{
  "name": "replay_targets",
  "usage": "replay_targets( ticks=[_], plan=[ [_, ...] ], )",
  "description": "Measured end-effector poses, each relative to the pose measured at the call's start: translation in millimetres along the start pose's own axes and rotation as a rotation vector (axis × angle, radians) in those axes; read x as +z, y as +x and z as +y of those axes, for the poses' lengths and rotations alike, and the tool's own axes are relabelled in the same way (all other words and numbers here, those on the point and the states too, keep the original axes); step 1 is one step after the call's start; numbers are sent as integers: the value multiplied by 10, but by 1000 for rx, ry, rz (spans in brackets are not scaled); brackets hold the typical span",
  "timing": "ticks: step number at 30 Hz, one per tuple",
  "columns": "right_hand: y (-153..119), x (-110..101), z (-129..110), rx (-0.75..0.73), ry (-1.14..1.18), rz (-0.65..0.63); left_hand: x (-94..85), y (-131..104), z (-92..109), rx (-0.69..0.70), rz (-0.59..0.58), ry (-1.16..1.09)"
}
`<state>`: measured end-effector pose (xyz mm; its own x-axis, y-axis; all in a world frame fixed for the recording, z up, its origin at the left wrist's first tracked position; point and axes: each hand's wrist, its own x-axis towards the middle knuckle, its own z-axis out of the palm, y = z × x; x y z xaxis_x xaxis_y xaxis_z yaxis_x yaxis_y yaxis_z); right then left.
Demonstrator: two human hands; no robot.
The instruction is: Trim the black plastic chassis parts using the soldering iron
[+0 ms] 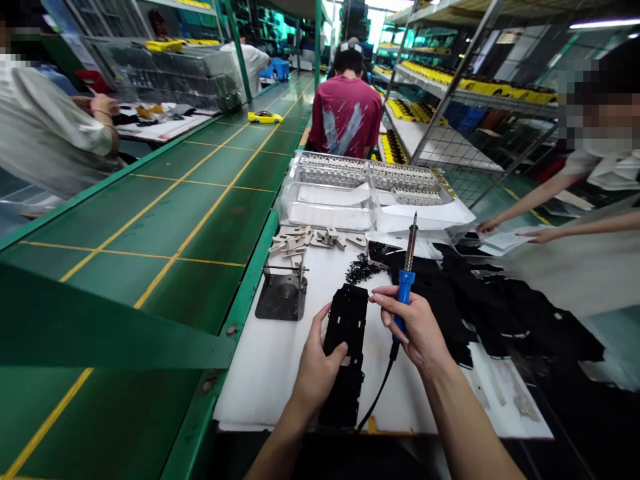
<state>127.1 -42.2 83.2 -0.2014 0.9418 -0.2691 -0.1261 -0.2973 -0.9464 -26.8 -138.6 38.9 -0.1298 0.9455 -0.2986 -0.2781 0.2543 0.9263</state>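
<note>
My left hand (320, 363) is closed around a long, flat black plastic plate (346, 327) with small slots and notched edges, its thumb pressed on the top face. In my right hand (417, 323) is a soldering iron (405, 287) with a blue handle, its metal tip pointing up and its black cord hanging down. The fingertips of that hand are close to the plate's upper right edge; whether they touch it I cannot tell. Beyond the plate lies a heap of small black bits (361, 268). A dark metal fixture (281, 297) stands to the left.
Pale metal pieces (327, 238) lie behind the fixture, before clear trays (330, 193) of parts. Dark sheets or plates (480, 300) cover the right side. A green conveyor (200, 193) runs along the left, carrying a yellow toy car body (265, 117). Several people work nearby, one reaching in at right.
</note>
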Motion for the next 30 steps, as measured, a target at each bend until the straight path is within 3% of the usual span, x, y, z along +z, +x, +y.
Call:
replay_targets(
  ticks=[4,9,13,20,26,30],
  plan=[
    [-262,-12,-79,-18,62,-1,106,-6,99,-21,-61,58],
    [-388,-63,-49,-45,82,107,197,-95,200,-44,-132,88],
    [-435,-132,-27,-14,76,64,299,-157,238,-49,-144,140],
    [-502,-280,-38,-245,-259,124,520,-298,279,25,-136,313],
    [-549,-443,34,-458,-617,73,642,-398,311,81,-152,361],
    [-591,-476,114,-493,-593,21,742,-441,284,97,-103,323]
  ],
)
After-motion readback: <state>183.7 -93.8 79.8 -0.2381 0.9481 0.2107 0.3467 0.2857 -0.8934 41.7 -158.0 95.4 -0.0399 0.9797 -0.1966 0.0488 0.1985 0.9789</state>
